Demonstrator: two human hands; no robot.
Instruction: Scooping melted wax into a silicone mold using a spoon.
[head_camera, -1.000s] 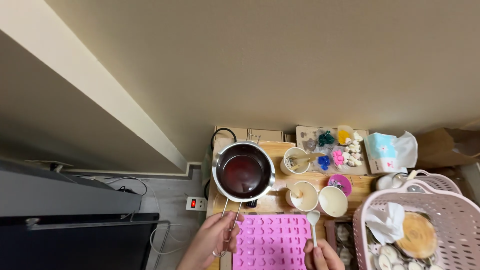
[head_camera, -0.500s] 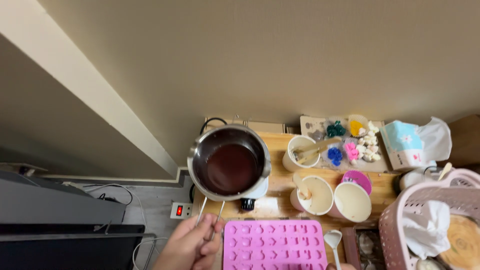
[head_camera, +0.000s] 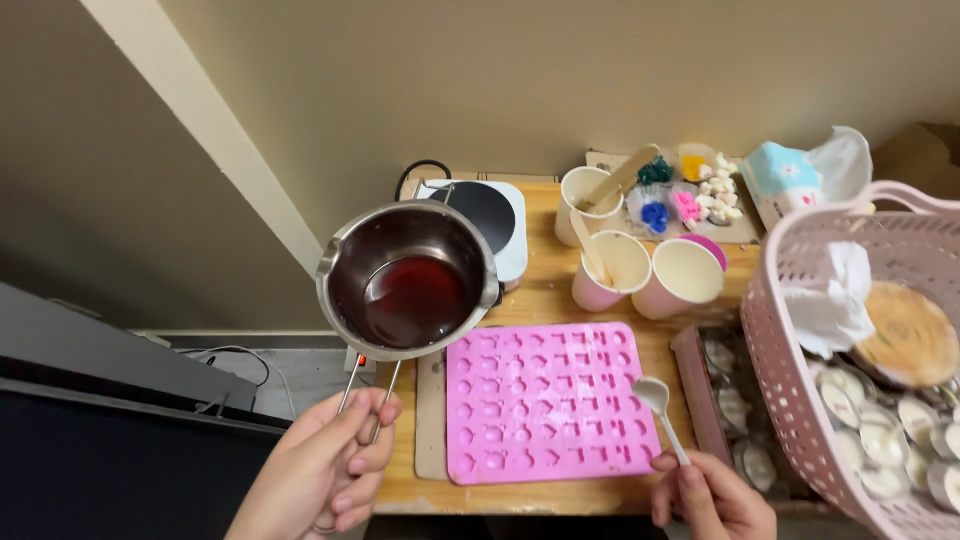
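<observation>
Head view. The left hand, at lower left of the frame, is closed around the thin wire handle of a round stainless-steel melting pot, held in the air left of centre. The pot holds a pool of dark red liquid and hangs partly past the left edge of the light wooden desk, over the grey floor; its upper right rim overlaps a white hot plate with a black round top standing at the desk's back left corner.

The right hand, at the lower edge right of centre, pinches the stem of one small white plastic spoon, whose bowl lies over the right margin of a pink silicone mould tray. One such tray lies at lower centre, flat, its front edge near the desk's front edge; bare desk shows between tray and cups.

Three paper cups stand behind the tray: two pink-sided ones and one white one, two of them with a wooden stirring stick. Behind them lies a small tray of coloured wax shapes. One pink plastic basket fills the right side, close against the desk's right edge, holding white tissue and a round wooden disc.
</observation>
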